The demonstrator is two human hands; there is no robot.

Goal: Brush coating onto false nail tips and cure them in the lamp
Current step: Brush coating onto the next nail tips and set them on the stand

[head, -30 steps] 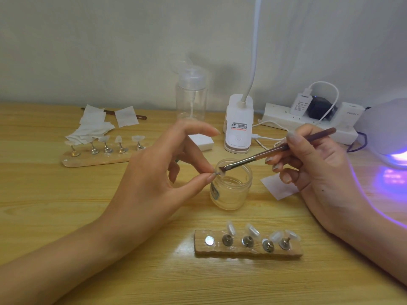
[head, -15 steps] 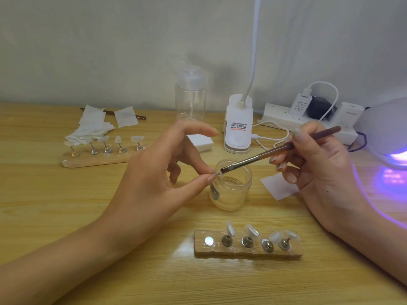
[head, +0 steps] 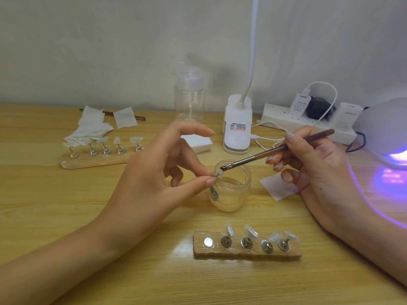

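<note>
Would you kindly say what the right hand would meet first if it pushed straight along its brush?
Most likely the nail tip pinched by the left hand, which the brush seems to touch over the jar.

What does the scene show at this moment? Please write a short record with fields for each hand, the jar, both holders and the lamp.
left hand: pinches a nail tip above the jar's rim
right hand: holds the brush, bristles on that tip
jar: glass, open, between the hands
near holder: four tipped stands, leftmost spot bare
far holder: five tipped stands
lamp: right edge, glowing violet
</note>
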